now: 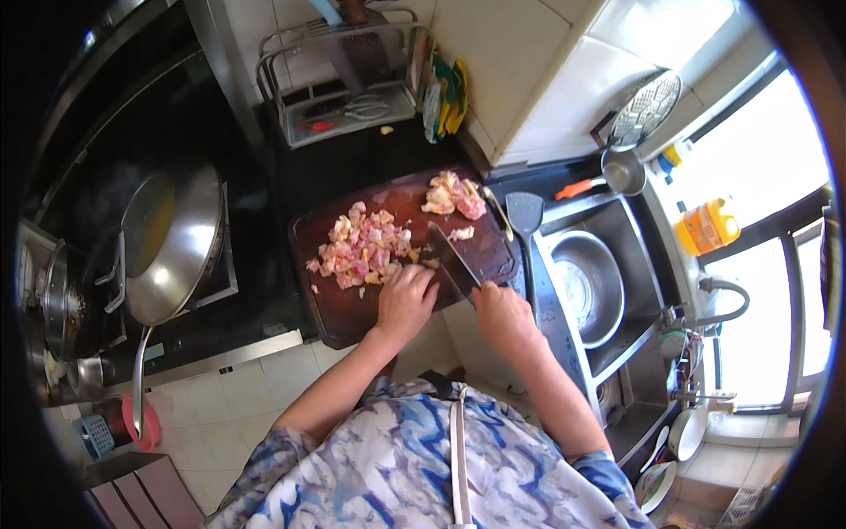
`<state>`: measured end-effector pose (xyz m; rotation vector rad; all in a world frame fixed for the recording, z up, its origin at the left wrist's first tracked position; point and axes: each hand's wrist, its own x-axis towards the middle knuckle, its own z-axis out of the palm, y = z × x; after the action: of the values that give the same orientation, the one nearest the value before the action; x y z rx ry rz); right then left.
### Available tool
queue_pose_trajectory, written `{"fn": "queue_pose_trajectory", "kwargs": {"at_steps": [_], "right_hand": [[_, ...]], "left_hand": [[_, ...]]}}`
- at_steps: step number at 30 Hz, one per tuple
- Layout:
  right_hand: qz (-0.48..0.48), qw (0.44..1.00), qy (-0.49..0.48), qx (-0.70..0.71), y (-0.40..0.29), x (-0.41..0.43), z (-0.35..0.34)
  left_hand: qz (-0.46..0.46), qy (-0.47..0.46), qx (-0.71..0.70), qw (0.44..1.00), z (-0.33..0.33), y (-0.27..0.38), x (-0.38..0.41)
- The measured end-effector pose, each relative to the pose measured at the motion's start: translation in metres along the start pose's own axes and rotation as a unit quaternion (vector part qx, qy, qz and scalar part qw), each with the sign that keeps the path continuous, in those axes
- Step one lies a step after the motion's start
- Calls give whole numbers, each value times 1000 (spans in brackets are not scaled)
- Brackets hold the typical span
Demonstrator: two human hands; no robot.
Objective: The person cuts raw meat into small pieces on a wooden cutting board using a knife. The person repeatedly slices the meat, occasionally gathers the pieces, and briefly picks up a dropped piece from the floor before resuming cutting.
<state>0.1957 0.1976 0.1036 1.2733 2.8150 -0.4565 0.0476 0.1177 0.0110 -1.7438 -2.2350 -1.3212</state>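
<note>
My right hand (505,314) grips the handle of a cleaver (451,254), its broad blade angled away from me over a dark red-brown cutting board (337,321). Close to the blade's left side, my left hand (406,294) rests with bent fingers at the edge of a heap of chopped raw meat (363,244), probably chicken. A small piece (431,263) lies between its fingertips and the blade; whether the fingers grip it is hidden. Larger raw chunks (453,195) sit at the board's far right corner. A small pale scrap (461,233) lies right of the blade.
Left, a steel wok (175,264) with yellowish liquid stands on the stove. A black spatula (525,215) lies along the board's right side. Beyond it is a sink holding a metal basin (608,264). A wire rack (291,135) with scissors (367,107) stands behind the board.
</note>
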Motion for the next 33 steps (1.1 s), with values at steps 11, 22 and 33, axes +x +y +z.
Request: {"fn": "queue_pose_trajectory", "kwargs": {"at_steps": [11, 22, 33], "right_hand": [[109, 985, 70, 116, 13, -9, -7], [156, 972, 99, 147, 52, -30, 1], [116, 974, 95, 171, 34, -26, -22]], "left_hand": [[44, -14, 154, 987, 6, -23, 34], [45, -55, 13, 997, 34, 7, 58], [2, -91, 65, 994, 31, 1, 60]]}}
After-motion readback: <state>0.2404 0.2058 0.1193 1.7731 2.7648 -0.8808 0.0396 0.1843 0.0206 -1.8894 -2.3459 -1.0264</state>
